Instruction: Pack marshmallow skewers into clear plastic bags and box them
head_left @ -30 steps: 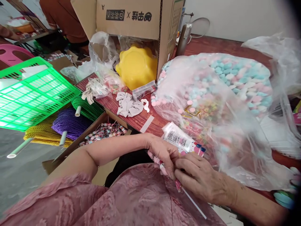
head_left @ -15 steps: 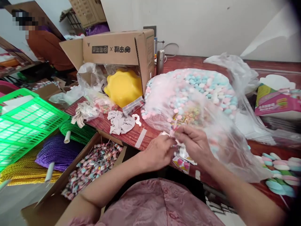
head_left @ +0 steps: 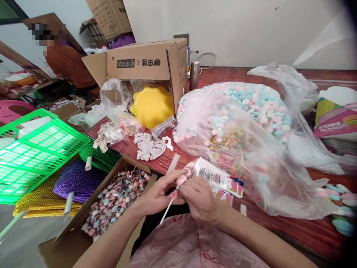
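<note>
Both my hands meet at the near edge of the red table [head_left: 292,230]. My left hand [head_left: 158,195] pinches a candy stick [head_left: 178,184], a white stick with pink sweets on it, pointing down to the left. My right hand [head_left: 199,199] is closed around the same candy stick from the right. A small printed packet [head_left: 219,178] lies on the table just past my fingers. Behind it sits a large clear bag of pink, blue and white candies [head_left: 242,123].
An open carton of finished candy sticks [head_left: 114,203] stands at my lower left, beside green, purple and gold cord spools [head_left: 78,180] and a green plastic basket [head_left: 36,152]. A cardboard box [head_left: 147,65] with a yellow bowl [head_left: 152,106] sits at the back. A person in orange sits far left.
My hands dropped from the candy bag back toward my body, and a stick with pink sweets now shows between them. The camera view shifted slightly right.
</note>
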`<action>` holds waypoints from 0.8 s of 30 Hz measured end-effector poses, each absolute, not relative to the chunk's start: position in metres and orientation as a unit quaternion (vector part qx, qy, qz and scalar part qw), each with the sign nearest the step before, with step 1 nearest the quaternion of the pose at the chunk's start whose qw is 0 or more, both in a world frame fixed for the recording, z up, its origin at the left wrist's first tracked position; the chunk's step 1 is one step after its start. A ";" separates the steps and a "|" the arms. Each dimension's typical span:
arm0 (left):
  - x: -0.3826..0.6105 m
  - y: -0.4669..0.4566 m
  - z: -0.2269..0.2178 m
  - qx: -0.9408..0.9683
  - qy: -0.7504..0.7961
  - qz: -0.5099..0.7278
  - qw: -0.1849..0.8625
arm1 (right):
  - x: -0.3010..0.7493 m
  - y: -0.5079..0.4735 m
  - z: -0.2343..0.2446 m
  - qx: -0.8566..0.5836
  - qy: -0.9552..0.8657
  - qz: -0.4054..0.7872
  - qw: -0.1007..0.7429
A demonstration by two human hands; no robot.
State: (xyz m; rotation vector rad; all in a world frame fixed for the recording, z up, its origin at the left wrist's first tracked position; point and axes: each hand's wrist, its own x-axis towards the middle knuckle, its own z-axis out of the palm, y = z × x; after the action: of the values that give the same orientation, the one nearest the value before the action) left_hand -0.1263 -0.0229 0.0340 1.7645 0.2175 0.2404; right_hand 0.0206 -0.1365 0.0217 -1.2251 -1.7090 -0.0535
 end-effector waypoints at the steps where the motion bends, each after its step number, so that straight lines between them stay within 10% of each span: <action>1: -0.138 -0.020 0.033 0.811 0.099 0.122 0.564 | 0.012 -0.132 0.016 -0.500 -0.704 0.023 0.504; 6: -0.188 -0.009 0.026 0.926 0.097 0.196 0.307 | -0.028 -0.102 -0.008 -0.507 -0.579 0.443 0.459; 9: -0.218 0.007 0.015 0.959 0.115 0.185 0.180 | -0.046 -0.081 -0.014 -0.511 -0.561 0.490 0.429; 15: -0.259 0.048 -0.004 0.908 0.374 -0.186 -0.019 | -0.038 -0.084 -0.016 -0.553 -0.800 0.117 0.203; 21: -0.158 0.010 0.018 0.978 0.086 0.154 0.108 | 0.041 -0.183 0.003 -0.603 -0.689 -0.104 0.389; 24: -0.067 -0.036 0.027 0.980 -0.050 0.133 0.142 | 0.095 -0.256 0.020 -0.736 -0.474 -0.277 0.397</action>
State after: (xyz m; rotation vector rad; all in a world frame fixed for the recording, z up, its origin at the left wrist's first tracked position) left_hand -0.0675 -0.0355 0.0272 2.8276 -0.1432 0.3838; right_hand 0.0946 -0.2557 0.0199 -1.8641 -1.2001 -0.7027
